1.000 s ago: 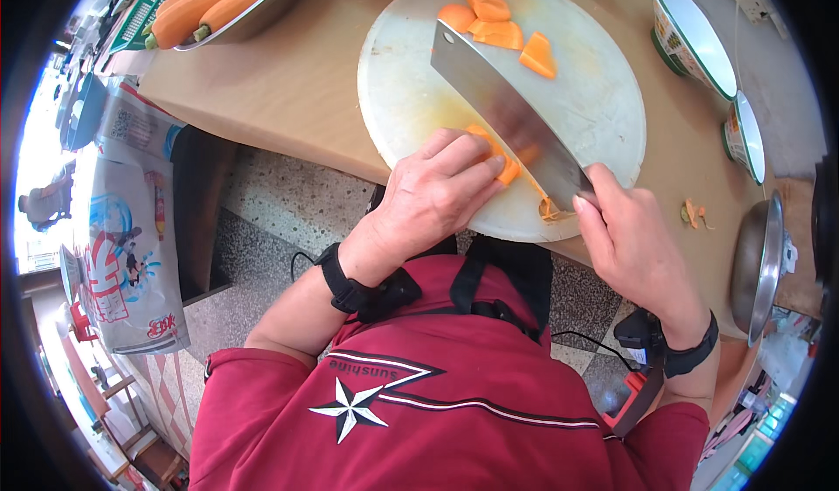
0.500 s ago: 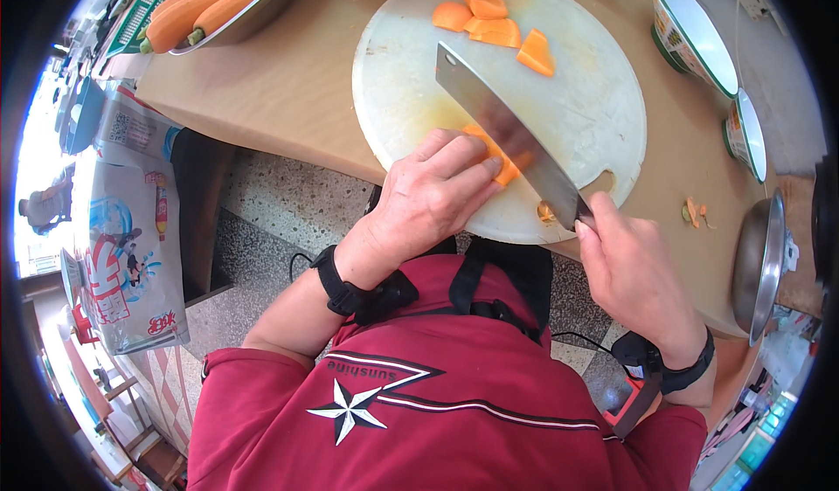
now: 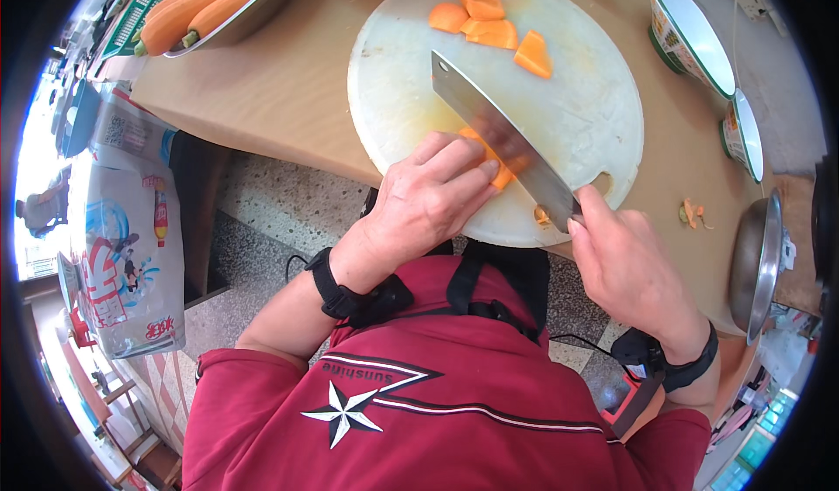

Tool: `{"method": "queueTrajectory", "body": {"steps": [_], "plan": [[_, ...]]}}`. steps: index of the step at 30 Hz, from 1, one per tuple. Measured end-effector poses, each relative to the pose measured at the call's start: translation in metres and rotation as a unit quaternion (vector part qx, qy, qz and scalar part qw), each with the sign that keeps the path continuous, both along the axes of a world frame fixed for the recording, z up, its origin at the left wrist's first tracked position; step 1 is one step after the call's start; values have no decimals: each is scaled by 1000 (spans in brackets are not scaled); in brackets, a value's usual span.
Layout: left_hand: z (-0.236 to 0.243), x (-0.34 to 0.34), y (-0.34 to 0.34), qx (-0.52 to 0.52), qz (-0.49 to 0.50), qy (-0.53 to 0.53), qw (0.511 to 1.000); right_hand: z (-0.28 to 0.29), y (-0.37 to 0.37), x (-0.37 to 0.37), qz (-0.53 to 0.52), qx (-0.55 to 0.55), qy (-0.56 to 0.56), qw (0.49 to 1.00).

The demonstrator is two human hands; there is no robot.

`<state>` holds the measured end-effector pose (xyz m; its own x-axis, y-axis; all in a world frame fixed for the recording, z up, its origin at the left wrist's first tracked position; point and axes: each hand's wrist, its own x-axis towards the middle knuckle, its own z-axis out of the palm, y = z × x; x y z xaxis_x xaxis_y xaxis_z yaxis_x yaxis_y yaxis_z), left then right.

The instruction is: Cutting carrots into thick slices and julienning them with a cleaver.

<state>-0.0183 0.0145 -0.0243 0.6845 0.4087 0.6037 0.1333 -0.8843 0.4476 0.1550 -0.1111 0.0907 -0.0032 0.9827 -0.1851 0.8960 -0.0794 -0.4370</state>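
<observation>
From my end, I have passing room over the board [image 3: 599,98] right of the cleaver [image 3: 502,133], and over the table [image 3: 293,85] between board and carrot bowl [image 3: 253,19]. The cleaver bars crossing from left hand [image 3: 437,185] to right hand [image 3: 625,251]; 4 carrot pieces [image 3: 491,34] obstruct the far side; 2 bowls [image 3: 699,41] and a basin [image 3: 753,264] bound the right.

Single view: head-worn left fisheye, facing steeply down over the wearer's red shirt [image 3: 524,456]; close range, cutting board [image 3: 577,98] upper centre, straight edges bowing at rim.

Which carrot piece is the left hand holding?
The near carrot piece, beside the cleaver; the other four lie loose farther across the cutting board.
</observation>
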Motion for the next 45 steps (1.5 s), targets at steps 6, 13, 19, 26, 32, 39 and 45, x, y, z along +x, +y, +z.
{"method": "queueTrajectory", "body": {"steps": [6, 13, 19, 26, 32, 39, 45], "plan": [[2, 0, 1, 12, 4, -9, 1000, -15, 36, -2, 19, 34, 3, 999], [0, 0, -1, 0, -6, -7, 1000, -20, 78, -5, -2, 14, 33, 999], [0, 1, -2, -9, -2, -17, 1000, -13, 57, 17, -58, 70, 60, 994], [0, 0, 0, -8, 3, -18, 1000, -3, 27, 22, -92, 61, 121, 987], [-2, 1, 1, 15, 0, -20, 1000, -15, 37, 26, -138, 98, 233, 958], [3, -2, -2, -5, -10, 5, 1000, -34, 40, 35, -225, 94, 467, 850], [10, -4, -2, 29, -5, 29, 999, -59, 31, 43, -276, 70, 542, 791]]}}
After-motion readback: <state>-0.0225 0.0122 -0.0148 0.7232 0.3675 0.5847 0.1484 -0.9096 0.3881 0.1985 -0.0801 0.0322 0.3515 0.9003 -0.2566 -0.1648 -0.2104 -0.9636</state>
